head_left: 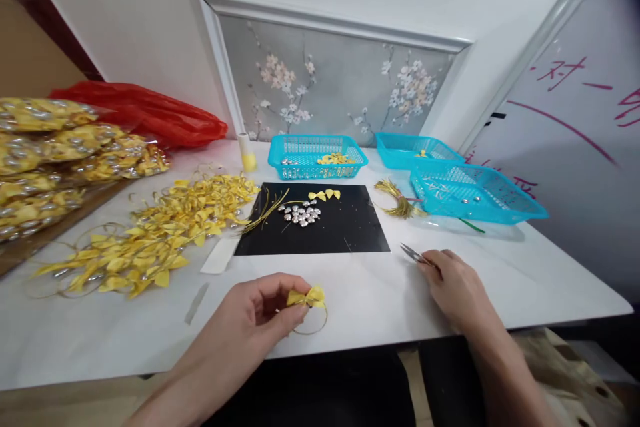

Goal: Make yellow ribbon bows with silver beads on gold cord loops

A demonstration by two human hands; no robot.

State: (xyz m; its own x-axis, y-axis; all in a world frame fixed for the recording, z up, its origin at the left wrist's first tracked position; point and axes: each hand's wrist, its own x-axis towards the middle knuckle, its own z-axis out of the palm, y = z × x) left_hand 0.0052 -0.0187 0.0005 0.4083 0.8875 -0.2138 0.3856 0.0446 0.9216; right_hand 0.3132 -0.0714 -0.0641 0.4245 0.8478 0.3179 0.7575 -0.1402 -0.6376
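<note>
My left hand (265, 310) pinches a yellow ribbon bow (314, 295) over the table's front part, and a thin gold cord loop (326, 323) hangs from it. On the right, my right hand (457, 283) is closed round a small pair of scissors (413, 252); the blades point left, slightly apart, and the handles are mostly hidden by my fingers. Beyond both hands lies a black mat (345, 230). It bears a cluster of silver beads (303, 215), two loose yellow bows (325, 195) and gold cords (267, 210) at its left edge.
Finished-looking yellow bows (165, 233) are heaped at left, beside packed bags (65, 153) and a red plastic bag (145, 110). Blue baskets (320, 172) line the back and right. A cord bundle (397, 200) and a glue-like bottle (247, 152) stand near the mat.
</note>
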